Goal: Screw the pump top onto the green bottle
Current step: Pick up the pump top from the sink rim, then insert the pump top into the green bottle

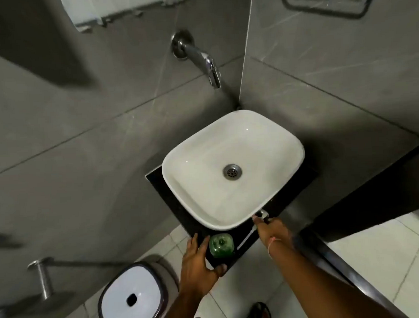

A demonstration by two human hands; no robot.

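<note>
The green bottle (221,245) stands upright and uncapped on the black counter (161,185), just in front of the white basin. My left hand (196,258) is spread open around the bottle's left and front sides, with a small gap between them. The pump top (263,214), a silver head with a white dip tube, lies to the right of the bottle against the basin's rim. My right hand (271,228) has its fingertips pinched on the pump head, while the tube still rests on the counter.
A white basin (284,141) with a metal drain fills most of the counter. A chrome spout (208,62) juts from the grey tiled wall above it. A white-lidded bin (131,299) stands on the floor at the lower left, beside a metal wall holder (42,276).
</note>
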